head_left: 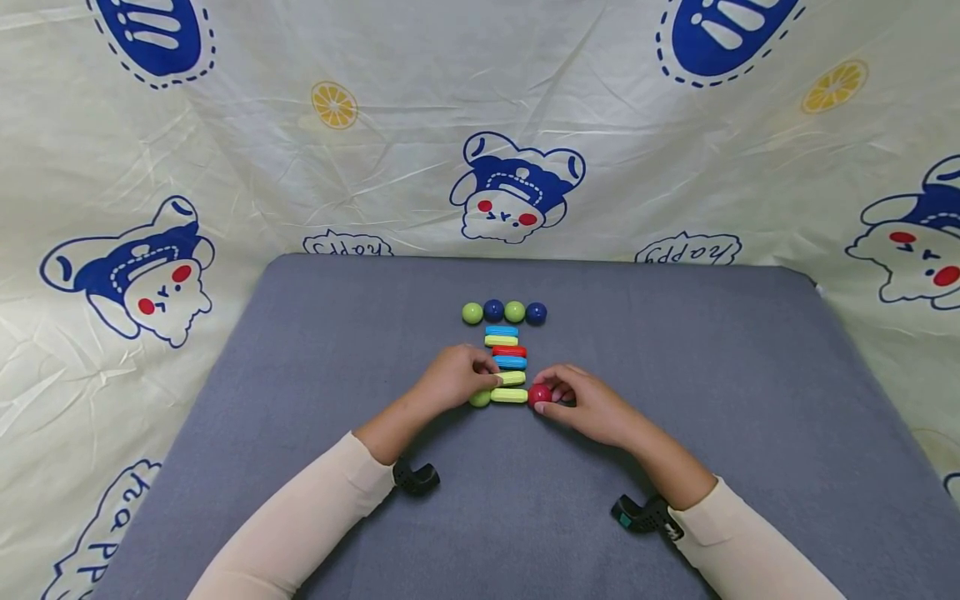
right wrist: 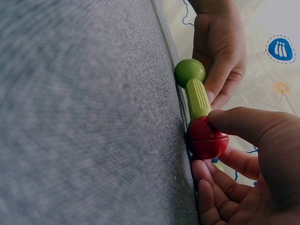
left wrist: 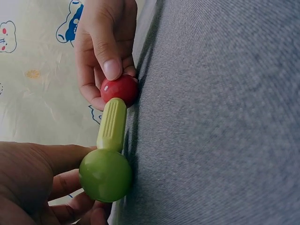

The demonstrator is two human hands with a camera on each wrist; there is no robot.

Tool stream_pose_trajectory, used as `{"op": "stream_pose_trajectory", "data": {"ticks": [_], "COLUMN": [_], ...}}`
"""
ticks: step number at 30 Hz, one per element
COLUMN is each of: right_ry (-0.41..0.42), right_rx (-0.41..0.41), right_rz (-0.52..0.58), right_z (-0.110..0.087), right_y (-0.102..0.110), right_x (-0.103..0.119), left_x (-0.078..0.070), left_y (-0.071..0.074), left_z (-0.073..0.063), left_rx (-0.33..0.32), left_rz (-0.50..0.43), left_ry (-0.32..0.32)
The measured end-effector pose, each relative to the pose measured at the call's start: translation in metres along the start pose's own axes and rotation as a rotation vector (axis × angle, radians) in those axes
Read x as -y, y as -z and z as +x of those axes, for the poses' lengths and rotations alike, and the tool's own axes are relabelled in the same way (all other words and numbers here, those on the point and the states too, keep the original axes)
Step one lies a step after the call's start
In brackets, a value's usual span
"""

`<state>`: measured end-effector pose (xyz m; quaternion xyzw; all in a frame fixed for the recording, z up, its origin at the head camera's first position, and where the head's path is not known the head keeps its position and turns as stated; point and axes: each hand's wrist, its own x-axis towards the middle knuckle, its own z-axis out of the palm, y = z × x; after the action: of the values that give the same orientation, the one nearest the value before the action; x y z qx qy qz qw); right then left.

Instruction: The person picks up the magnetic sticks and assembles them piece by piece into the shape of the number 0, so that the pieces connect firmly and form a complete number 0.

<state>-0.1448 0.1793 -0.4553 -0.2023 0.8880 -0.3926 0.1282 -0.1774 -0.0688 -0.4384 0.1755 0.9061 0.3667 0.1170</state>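
A yellow-green stick (head_left: 509,395) lies on the grey mat (head_left: 300,375) with a green ball (head_left: 480,399) at its left end and a red ball (head_left: 539,395) at its right end. My left hand (head_left: 480,385) holds the green ball with curled fingers. My right hand (head_left: 551,400) pinches the red ball between thumb and fingers. In the left wrist view the green ball (left wrist: 105,174), the stick (left wrist: 111,124) and the red ball (left wrist: 119,90) form one line. The right wrist view shows the red ball (right wrist: 206,137) touching the stick (right wrist: 198,97) and the green ball (right wrist: 190,71) beyond it.
Behind my hands lies a column of sticks: blue (head_left: 501,331), yellow-green (head_left: 501,341), red (head_left: 509,351), blue (head_left: 511,362), yellow-green (head_left: 513,377). Farther back, a row of green (head_left: 472,313) and blue (head_left: 493,310) balls. A printed cloth (head_left: 480,125) hangs behind.
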Motion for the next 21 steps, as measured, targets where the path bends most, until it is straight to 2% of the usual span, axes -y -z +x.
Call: {"op": "stream_pose_trajectory", "data": {"ticks": [4, 17, 21], "right_ry": [0.002, -0.031, -0.033], "right_rx": [-0.001, -0.002, -0.006], "right_rz": [-0.004, -0.002, 0.004], "right_z": [0.0, 0.001, 0.001], "right_y": [0.0, 0.0, 0.0], "right_x": [0.0, 0.0, 0.0], "left_x": [-0.001, 0.0, 0.0], "left_y": [0.003, 0.016, 0.019], "left_z": [-0.002, -0.01, -0.014], "left_rx": [-0.023, -0.132, -0.156], "left_rz": [-0.003, -0.176, -0.224], "left_ry": [-0.007, 0.053, 0.053]}}
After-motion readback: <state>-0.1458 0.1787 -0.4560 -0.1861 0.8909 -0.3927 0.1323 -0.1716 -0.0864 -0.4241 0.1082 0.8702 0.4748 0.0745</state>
